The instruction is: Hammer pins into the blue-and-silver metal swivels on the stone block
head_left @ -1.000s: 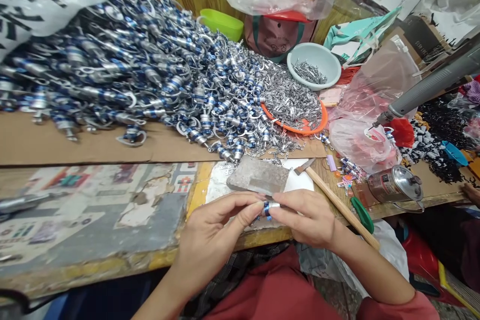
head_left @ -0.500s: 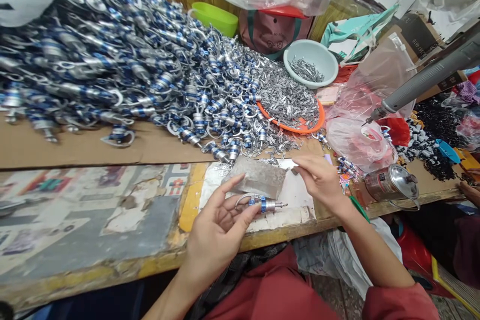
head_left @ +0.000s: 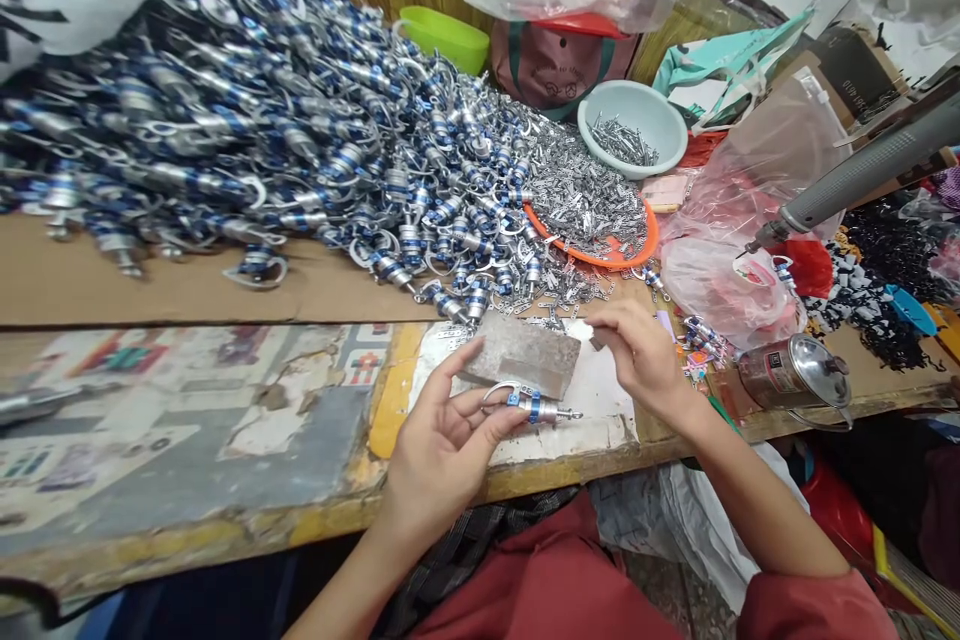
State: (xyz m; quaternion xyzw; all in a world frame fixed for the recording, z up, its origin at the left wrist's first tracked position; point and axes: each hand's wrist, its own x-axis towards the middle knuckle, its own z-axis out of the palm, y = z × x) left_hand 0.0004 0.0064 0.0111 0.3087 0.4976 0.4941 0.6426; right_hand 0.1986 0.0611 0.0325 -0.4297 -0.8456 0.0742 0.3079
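Observation:
My left hand (head_left: 442, 430) is closed on a small silver-and-blue metal fitting (head_left: 534, 408), pinched between thumb and fingers. The fitting has a curved silver arm on its left and a thin tip pointing right. Behind it a grey metal block (head_left: 525, 355) lies on a white sheet (head_left: 611, 405). My right hand (head_left: 641, 355) is pinched shut just right of the block. A small dark bit shows at its fingertips, too small to name. A large heap of similar silver-and-blue fittings (head_left: 337, 150) lies beyond my hands.
An orange tray (head_left: 649, 240) holds many small perforated metal strips, some spilled in front. A pale blue bowl (head_left: 671, 140) holds metal pins. On the right, a grey power screwdriver (head_left: 840, 180) hangs above plastic bags, and a lidded metal mug (head_left: 795, 375) stands near the table edge.
The view has shifted slightly, so the scene sits a little further right. Both hands keep nearly the same pose, with the fitting still in my left hand.

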